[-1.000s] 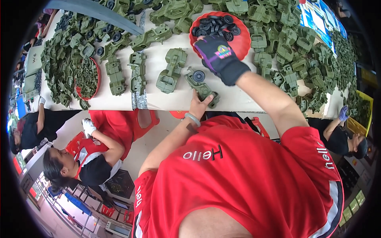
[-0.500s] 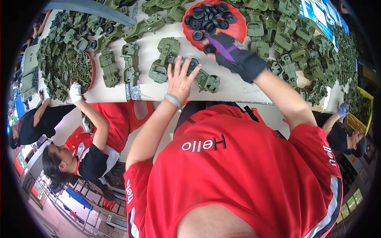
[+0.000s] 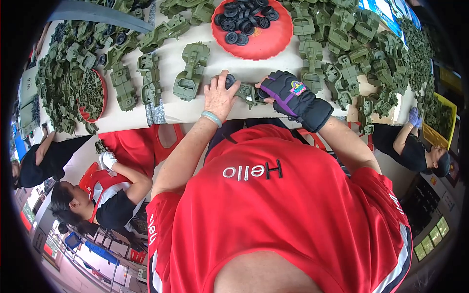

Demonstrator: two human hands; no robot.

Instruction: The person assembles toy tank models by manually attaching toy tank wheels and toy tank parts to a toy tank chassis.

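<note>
My left hand (image 3: 221, 97), bare with a pale band at the wrist, grips a green plastic toy vehicle body (image 3: 250, 94) near the table's front edge. A black toy wheel (image 3: 229, 81) shows on that body beside my left fingertips. My right hand (image 3: 293, 95), in a black and purple fingerless glove, is closed on another black wheel (image 3: 262, 93) and holds it against the body's right end. My palm and fingers hide part of the body. Just left of my left hand lies another green vehicle body (image 3: 192, 72) without touching it.
A red scalloped plate (image 3: 259, 46) holding loose black wheels (image 3: 242, 22) lies beyond my hands. Heaps of green vehicle bodies (image 3: 361, 44) cover the table's right and left sides. Small green parts fill a red dish (image 3: 103, 90) at left. Co-workers sit on both sides.
My right hand has come from the plate's edge back toward me, bringing a wheel to the vehicle body. My left fingers, earlier spread over the body, are now curled around it.
</note>
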